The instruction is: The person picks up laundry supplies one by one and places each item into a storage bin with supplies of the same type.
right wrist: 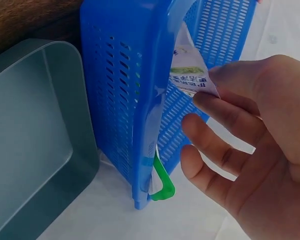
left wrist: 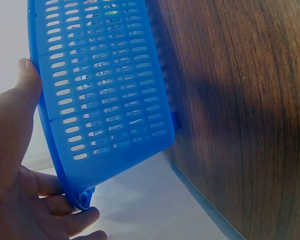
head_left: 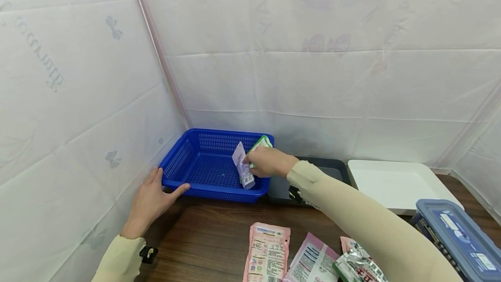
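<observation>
A blue slotted plastic basket [head_left: 219, 192] stands on the wooden table against the corner of the white sheeting. My left hand [head_left: 150, 203] grips its near left corner, thumb along the front rim and fingers at the side; in the left wrist view the fingers [left wrist: 82, 222] wrap the rim's corner. Inside the basket's right end, my right hand [head_left: 270, 162] pinches a purple and white pouch [head_left: 243, 169] between thumb and index finger, the other fingers loosely bent. Behind that hand a green and white packet [head_left: 263, 142] leans at the basket's right wall, partly hidden.
Right of the basket lies a dark grey tray [head_left: 332, 168], then a white tray [head_left: 399, 182]. A box with a blue-grey lid [head_left: 462, 234] stands at the right. In front lie a pink pouch [head_left: 268, 251], a purple pouch [head_left: 313, 260] and a silver packet [head_left: 360, 264].
</observation>
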